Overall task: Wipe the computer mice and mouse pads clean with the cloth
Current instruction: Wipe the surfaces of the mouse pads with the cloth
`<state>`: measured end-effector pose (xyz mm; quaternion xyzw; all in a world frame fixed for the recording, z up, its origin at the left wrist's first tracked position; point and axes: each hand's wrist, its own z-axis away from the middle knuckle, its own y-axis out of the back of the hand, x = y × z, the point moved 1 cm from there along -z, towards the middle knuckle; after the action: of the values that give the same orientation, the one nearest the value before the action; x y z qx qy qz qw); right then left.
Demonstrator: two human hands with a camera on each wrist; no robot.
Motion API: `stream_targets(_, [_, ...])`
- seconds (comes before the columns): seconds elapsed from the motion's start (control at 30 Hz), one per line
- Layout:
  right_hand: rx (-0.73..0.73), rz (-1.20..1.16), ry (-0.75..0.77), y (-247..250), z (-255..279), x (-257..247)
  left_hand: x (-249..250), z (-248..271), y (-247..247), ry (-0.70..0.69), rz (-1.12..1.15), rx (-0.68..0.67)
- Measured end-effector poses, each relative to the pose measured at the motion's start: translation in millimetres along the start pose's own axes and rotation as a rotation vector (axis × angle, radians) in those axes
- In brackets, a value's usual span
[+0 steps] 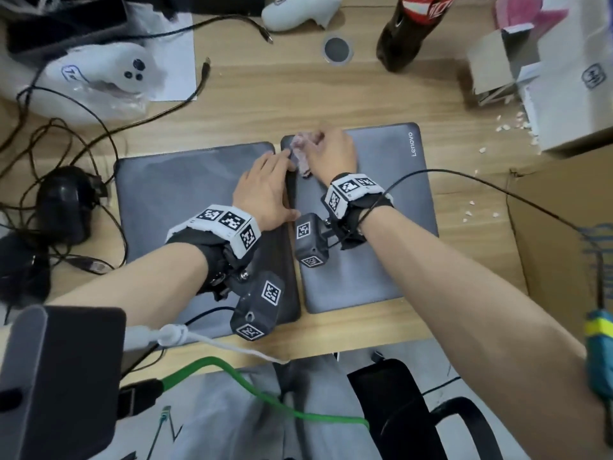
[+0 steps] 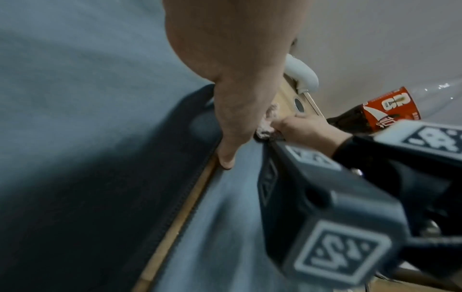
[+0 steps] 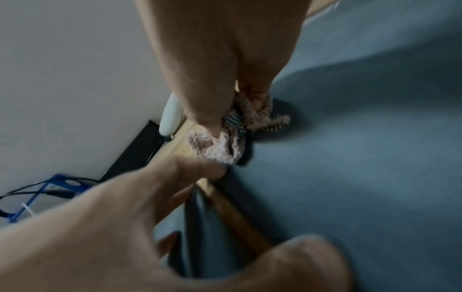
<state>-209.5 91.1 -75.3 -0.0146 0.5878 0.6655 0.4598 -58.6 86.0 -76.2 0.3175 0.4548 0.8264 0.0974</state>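
Two grey mouse pads lie side by side on the wooden desk: a left pad [image 1: 172,194] and a right pad [image 1: 391,180] marked Lenovo. My right hand [image 1: 326,151] grips a crumpled pinkish cloth [image 1: 302,147] at the right pad's far left corner; the same cloth [image 3: 215,146] shows bunched under the fingers in the right wrist view. My left hand [image 1: 265,190] lies flat with straight fingers on the left pad's right edge, its thumb [image 2: 226,156] touching the right pad's edge. Two black mice [image 1: 64,202] sit left of the pads among cables.
A cola bottle [image 1: 408,28] stands at the back. Cardboard boxes [image 1: 557,78] and white crumbs crowd the right side. White controllers [image 1: 109,71] and tangled black cables [image 1: 83,127] fill the left. A round grommet [image 1: 336,48] is set in the desk.
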Motion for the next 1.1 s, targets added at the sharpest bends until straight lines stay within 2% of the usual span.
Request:
stream_targets(0.1, [-0.058, -0.011, 0.017, 1, -9, -3, 2, 1, 3, -0.001, -0.014, 0.007])
stream_targets(0.13, [-0.038, -0.031, -0.007, 9, -15, 7, 3, 1, 3, 0.008, -0.019, 0.0])
stream_targets(0.27, [0.238, -0.181, -0.185, 71, -26, 67, 6, 1, 3, 0.044, 0.004, -0.008])
stream_targets(0.37, [0.317, -0.03, -0.313, 108, -10, 106, 7, 2, 5, 0.037, 0.008, -0.006])
stream_targets(0.47, [0.266, 0.047, -0.319, 99, 4, 118, 4, 3, 8, 0.004, 0.035, -0.059])
stream_targets(0.6, [0.116, 0.092, -0.148, 66, 36, 97, -14, -2, 23, -0.08, 0.242, -0.182])
stream_targets(0.7, [0.024, 0.136, -0.062, 32, 61, 68, -35, 8, 46, -0.032, 0.409, -0.217])
stream_targets(0.8, [-0.113, 0.161, -0.016, 5, 71, 37, -66, 26, 64, 0.084, 0.529, -0.095])
stream_targets(0.9, [-0.276, 0.137, 0.016, -9, 68, -3, -110, 52, 76, 0.276, 0.625, 0.049])
stream_targets(1.0, [-0.308, 0.107, 0.03, -15, 51, -43, -146, 79, 75, 0.404, 0.712, 0.105])
stream_targets(1.1, [-0.256, 0.072, 0.033, -23, 32, -85, -165, 105, 74, 0.515, 0.722, 0.161])
